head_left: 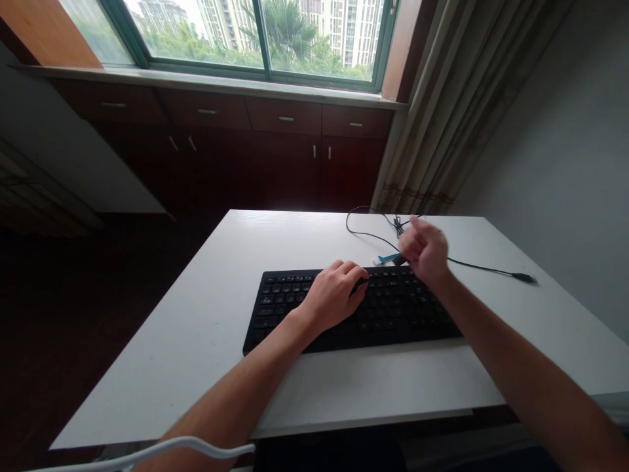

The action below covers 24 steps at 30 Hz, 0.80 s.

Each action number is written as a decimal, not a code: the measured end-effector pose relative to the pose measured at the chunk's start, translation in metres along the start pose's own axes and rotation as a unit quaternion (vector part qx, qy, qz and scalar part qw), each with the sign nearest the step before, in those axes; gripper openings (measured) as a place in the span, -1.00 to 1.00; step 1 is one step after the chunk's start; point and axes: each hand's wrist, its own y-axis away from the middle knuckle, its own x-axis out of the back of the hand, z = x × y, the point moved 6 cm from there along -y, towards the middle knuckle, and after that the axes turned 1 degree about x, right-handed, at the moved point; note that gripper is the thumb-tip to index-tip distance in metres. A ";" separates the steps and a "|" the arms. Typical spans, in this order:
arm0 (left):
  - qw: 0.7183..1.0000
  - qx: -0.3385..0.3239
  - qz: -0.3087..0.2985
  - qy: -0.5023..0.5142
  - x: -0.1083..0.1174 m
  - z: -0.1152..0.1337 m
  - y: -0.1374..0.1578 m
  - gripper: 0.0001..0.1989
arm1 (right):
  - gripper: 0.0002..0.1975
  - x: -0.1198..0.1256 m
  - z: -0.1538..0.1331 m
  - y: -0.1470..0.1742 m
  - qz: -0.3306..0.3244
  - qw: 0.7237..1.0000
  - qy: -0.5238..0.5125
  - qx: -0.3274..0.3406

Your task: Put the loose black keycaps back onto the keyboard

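A black keyboard point(289, 298) lies across the white table in front of me. My left hand point(339, 292) rests on its middle, fingers curled and the thumb drawn toward the index finger. Something dark shows in that gap; whether it is a held piece or the keys beneath, I cannot make out. Over the keyboard's upper right part, my right hand point(425, 249) is closed in a fist and slightly blurred. A small brush-like tool point(388, 258), blue with a pale tip and a black part, sticks out from the fist's lower left side. The fist hides its rest.
A thin black cable point(366, 233) loops along the table's far side, with a tied bundle point(398, 226) behind my right hand. Its plug point(525, 278) lies toward the table's right edge. A white cord point(196, 444) crosses the lower left. Cabinets point(216, 157) stand beyond.
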 end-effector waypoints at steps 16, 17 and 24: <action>0.939 0.323 -0.020 -0.117 0.101 -0.104 0.133 -0.37 | -0.38 0.177 -0.015 0.110 -0.013 0.769 0.583 -0.263; 0.932 0.350 -0.051 -0.080 0.098 -0.109 0.142 -0.38 | -0.37 0.170 -0.015 0.112 -0.007 0.762 0.598 -0.250; 0.898 0.433 0.039 0.063 0.076 -0.090 0.145 -0.39 | -0.29 0.152 -0.021 0.119 0.061 0.717 0.657 -0.225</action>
